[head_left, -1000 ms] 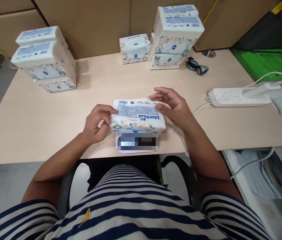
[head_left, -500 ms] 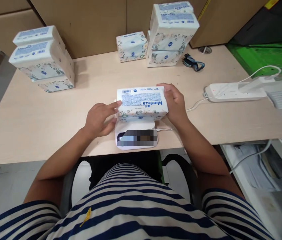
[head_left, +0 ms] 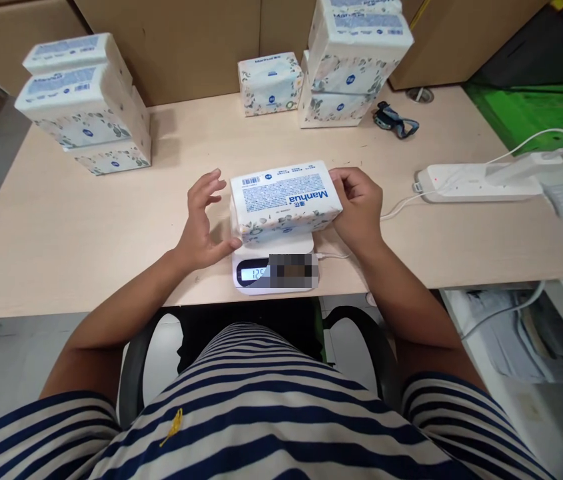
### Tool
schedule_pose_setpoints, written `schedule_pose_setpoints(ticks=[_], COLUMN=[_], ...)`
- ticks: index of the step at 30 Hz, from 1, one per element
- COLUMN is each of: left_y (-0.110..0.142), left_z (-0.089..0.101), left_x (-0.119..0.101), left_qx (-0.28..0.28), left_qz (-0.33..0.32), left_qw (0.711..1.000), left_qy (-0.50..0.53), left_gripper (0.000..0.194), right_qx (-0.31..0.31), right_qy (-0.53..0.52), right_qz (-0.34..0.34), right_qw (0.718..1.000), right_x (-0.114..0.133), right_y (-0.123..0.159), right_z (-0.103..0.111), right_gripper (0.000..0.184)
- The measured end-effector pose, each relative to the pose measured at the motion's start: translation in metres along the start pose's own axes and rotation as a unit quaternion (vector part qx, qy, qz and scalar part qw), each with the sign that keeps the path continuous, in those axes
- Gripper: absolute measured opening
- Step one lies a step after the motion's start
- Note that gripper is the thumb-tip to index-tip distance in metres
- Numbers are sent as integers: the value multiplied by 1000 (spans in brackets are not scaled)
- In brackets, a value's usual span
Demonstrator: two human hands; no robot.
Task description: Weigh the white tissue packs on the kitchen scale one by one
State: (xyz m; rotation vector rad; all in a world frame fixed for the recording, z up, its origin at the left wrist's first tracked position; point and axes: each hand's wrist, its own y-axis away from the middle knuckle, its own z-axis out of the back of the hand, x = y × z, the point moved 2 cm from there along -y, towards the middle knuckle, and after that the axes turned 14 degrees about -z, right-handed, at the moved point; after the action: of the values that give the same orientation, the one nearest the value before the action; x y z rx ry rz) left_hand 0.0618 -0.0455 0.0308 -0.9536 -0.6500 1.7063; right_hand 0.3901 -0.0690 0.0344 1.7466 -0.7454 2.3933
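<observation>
A white tissue pack (head_left: 285, 197) with blue "Manhua" print lies over a small white kitchen scale (head_left: 241, 279), slightly tilted, its right end turned up. Whether it rests fully on the scale's plate cannot be told. My right hand (head_left: 360, 203) is closed on the pack's right end, fingers curled at the corner. On the other side, my left hand (head_left: 202, 223) is open, thumb and fingers apart; its thumb tip is at the pack's front left corner. Part of the scale's display is blurred out; digits show on its left.
Stacked tissue packs (head_left: 81, 107) stand at the back left, more stacked packs (head_left: 356, 67) at the back right, with a single pack (head_left: 271, 83) beside them. A dark strap (head_left: 395, 121) lies near these. At right is a white power strip (head_left: 476, 183) with cables. Cardboard boxes (head_left: 176, 47) line the back.
My left hand has come off the pack's left side and its fingers have spread. The pack has turned slightly, its right end with my right hand still on it. The view has shifted a little.
</observation>
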Motion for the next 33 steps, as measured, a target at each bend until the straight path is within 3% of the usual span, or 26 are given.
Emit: schedule_pose_setpoints(ticks=[3,7,17,33], left_y=[2,2,8,8], left_z=[-4,-2,-4,-2], left_x=[4,9,16,17], left_qx=[8,10,-10,0], left_qz=[22,39,85,68], left_qw=[999,998,994,996], left_qy=[30,53,69,62], left_gripper=[129,139,138,137], right_qx=[-2,-13,-23,-39], right_qy=[4,26,44,16], right_qz=[7,15,23,9], right_qw=[1000,999,998,999], right_x=[1,4,7,6], right_y=[1,2,4,6], right_z=[-1,-1,3,7], right_gripper=[39,37,49,46])
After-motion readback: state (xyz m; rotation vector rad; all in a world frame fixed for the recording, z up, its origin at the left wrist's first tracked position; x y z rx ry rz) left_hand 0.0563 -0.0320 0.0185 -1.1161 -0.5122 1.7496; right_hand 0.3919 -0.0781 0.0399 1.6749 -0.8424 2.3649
